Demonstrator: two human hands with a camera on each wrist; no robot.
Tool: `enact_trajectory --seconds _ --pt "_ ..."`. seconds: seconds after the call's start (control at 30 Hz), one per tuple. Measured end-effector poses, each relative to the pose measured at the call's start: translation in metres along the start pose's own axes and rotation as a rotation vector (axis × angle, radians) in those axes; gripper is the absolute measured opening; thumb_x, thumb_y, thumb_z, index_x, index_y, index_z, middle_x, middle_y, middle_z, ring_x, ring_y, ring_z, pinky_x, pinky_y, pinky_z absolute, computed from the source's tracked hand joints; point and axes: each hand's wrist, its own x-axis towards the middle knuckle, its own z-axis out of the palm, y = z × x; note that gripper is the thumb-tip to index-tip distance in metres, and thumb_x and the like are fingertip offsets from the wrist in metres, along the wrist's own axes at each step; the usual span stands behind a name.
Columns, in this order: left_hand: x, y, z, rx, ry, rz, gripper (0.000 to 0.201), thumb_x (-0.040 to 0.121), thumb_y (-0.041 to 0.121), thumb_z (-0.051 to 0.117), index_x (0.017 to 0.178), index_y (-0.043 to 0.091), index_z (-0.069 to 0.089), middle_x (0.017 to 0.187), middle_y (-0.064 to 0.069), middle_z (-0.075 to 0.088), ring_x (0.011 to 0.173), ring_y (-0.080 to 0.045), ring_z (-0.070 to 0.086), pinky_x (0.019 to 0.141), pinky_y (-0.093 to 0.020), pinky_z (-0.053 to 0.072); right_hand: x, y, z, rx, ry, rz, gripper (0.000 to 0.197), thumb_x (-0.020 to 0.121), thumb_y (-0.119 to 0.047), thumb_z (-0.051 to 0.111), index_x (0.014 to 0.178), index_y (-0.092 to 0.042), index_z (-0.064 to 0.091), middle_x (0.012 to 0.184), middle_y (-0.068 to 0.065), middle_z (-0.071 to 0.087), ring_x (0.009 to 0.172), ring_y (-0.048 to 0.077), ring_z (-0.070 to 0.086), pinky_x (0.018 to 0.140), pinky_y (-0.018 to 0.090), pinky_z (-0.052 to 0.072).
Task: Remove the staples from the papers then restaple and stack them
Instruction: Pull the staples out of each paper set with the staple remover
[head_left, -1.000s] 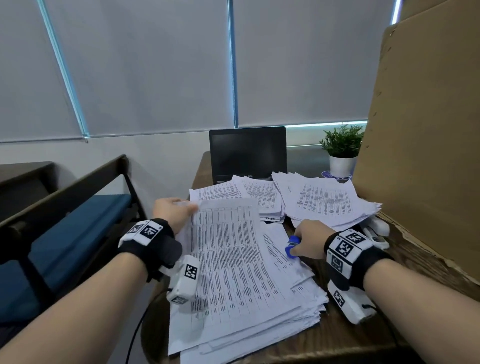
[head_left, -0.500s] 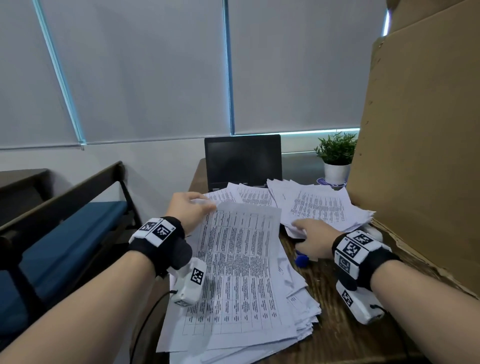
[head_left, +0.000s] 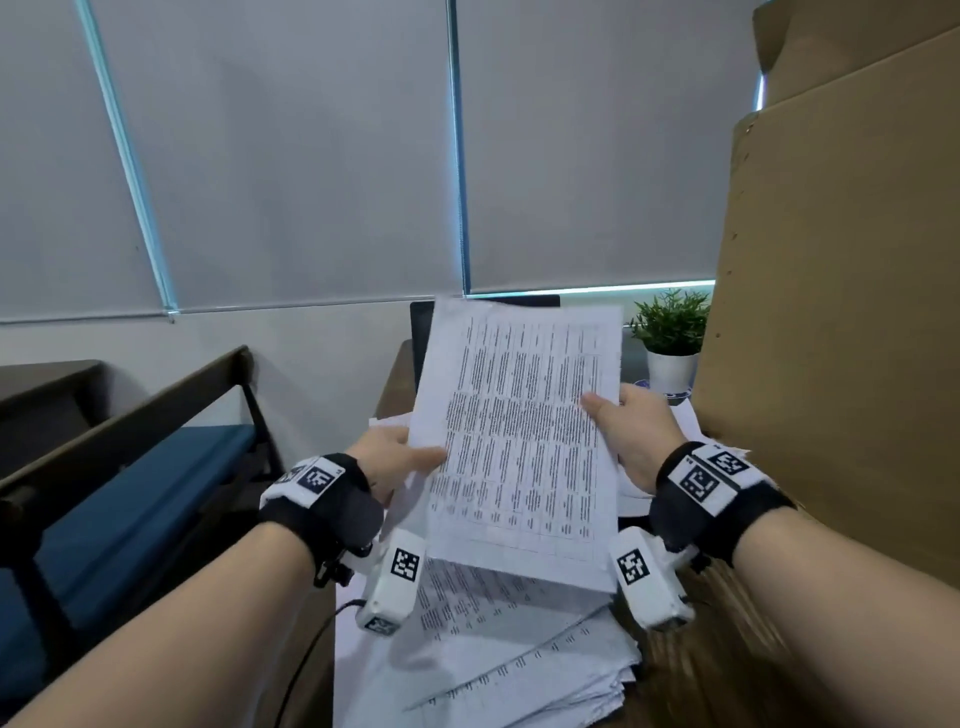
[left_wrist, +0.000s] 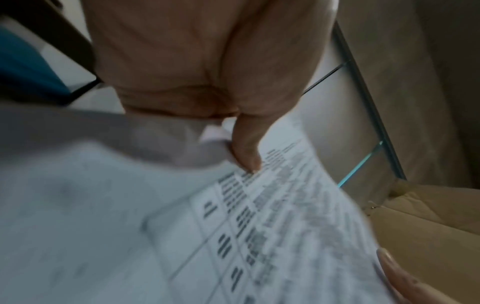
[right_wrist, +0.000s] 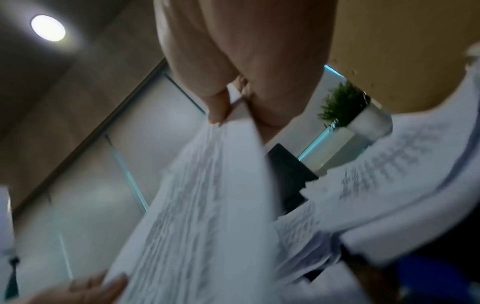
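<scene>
While both hands are raised above the desk, the head view shows a printed set of papers (head_left: 519, 441) held upright between them: the left hand (head_left: 387, 460) pinches its left edge with the thumb across the front, and the right hand (head_left: 636, 428) grips its right edge, thumb on the printed face. Below them a loose pile of papers (head_left: 483, 660) lies spread on the wooden desk (head_left: 727, 670), with a potted plant (head_left: 670, 338) behind and a cardboard box (head_left: 841, 312) to the right.

From the left wrist, the left hand (left_wrist: 207, 72) has its thumb pressed on the held papers (left_wrist: 182, 226) near their edge; a fingertip of the other hand shows at the lower right corner.

From the right wrist, the right hand (right_wrist: 246, 61) pinches the blurred sheets (right_wrist: 197, 205) between thumb and fingers, with the plant (right_wrist: 342, 105) beyond.
</scene>
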Motion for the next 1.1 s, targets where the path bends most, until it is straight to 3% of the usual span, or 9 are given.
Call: enact_trajectory --seconds 0.13,0.23,0.33,0.47,0.57,0.73,0.87,1.0,1.1 --pt "0.025 -0.009 0.028 -0.143 0.168 -0.019 0.012 0.088 0.007 0.069 0.098 0.0 0.067 0.091 -0.009 0.072 0.085 -0.024 0.068 0.091 -0.035 0.052 0.006 0.004 -0.019 -0.22 -0.312 0.174 0.023 0.092 -0.024 0.067 0.113 -0.018 0.061 0.106 0.002 0.07 0.085 0.021 0.068 0.056 0.028 0.051" --pt "0.046 -0.004 0.046 -0.119 0.206 -0.025 0.019 0.09 0.018 0.066 0.1 0.001 0.067 0.096 -0.012 0.071 0.089 -0.027 0.067 0.093 -0.039 0.052 0.01 0.013 -0.029 -0.384 -0.445 0.313 0.019 0.094 -0.008 0.059 0.113 -0.011 0.058 0.093 0.01 0.068 0.058 0.019 0.066 0.044 0.023 0.048" --pt "0.068 0.002 0.06 -0.034 0.139 -0.051 0.017 0.096 0.026 0.056 0.091 0.01 0.06 0.083 -0.01 0.064 0.067 -0.026 0.061 0.071 -0.037 0.053 0.038 0.03 -0.039 -0.38 -0.179 0.271 0.017 0.094 0.004 0.05 0.102 -0.007 0.06 0.078 0.014 0.062 0.043 0.016 0.054 0.036 0.021 0.043" --pt "0.103 -0.014 0.061 0.677 -0.022 -0.066 0.042 0.093 0.025 0.061 0.13 0.008 0.049 0.126 -0.012 0.058 0.109 -0.027 0.061 0.094 -0.038 0.052 0.084 0.044 -0.051 -0.261 0.052 0.235 0.021 0.095 0.006 0.047 0.091 -0.009 0.059 0.08 0.016 0.059 0.04 0.02 0.051 0.035 0.022 0.042" --pt "0.131 -0.033 0.052 0.983 -0.142 -0.118 0.059 0.088 0.021 0.064 0.138 0.006 0.036 0.131 -0.012 0.053 0.114 -0.03 0.058 0.094 -0.038 0.051 0.113 0.052 -0.052 -0.251 0.104 0.229 0.023 0.098 0.003 0.047 0.085 -0.014 0.056 0.08 0.012 0.061 0.042 0.021 0.053 0.035 0.023 0.045" --pt "0.165 -0.044 0.045 1.151 -0.19 -0.13 0.064 0.074 0.023 0.069 0.129 0.014 0.038 0.117 -0.01 0.055 0.1 -0.031 0.059 0.085 -0.042 0.053 0.143 0.063 -0.033 -0.238 0.067 0.249 0.015 0.1 -0.002 0.047 0.106 -0.009 0.059 0.088 0.015 0.065 0.045 0.017 0.058 0.035 0.022 0.047" --pt "0.174 -0.047 0.04 1.236 -0.17 -0.046 0.04 0.081 0.023 0.069 0.106 0.013 0.04 0.102 -0.007 0.057 0.088 -0.027 0.057 0.072 -0.034 0.045 0.15 0.07 -0.011 -0.241 0.031 0.282 0.023 0.1 -0.003 0.046 0.12 -0.004 0.058 0.097 0.02 0.067 0.046 0.018 0.062 0.036 0.024 0.05" --pt "0.183 -0.056 0.033 1.237 -0.16 -0.053 0.026 0.087 0.025 0.062 0.099 0.012 0.042 0.099 -0.006 0.055 0.085 -0.025 0.055 0.083 -0.034 0.05 0.149 0.072 0.001 -0.243 0.01 0.326 0.028 0.101 -0.004 0.047 0.127 0.0 0.054 0.087 0.016 0.066 0.054 0.023 0.066 0.039 0.027 0.054" --pt "0.183 -0.055 0.025 1.16 -0.089 -0.059 0.026 0.088 0.018 0.06 0.108 0.01 0.046 0.116 -0.011 0.059 0.103 -0.029 0.06 0.089 -0.035 0.05 0.145 0.071 0.011 -0.262 -0.004 0.339 0.026 0.1 -0.005 0.048 0.125 0.003 0.054 0.084 0.017 0.065 0.052 0.022 0.065 0.036 0.026 0.052"
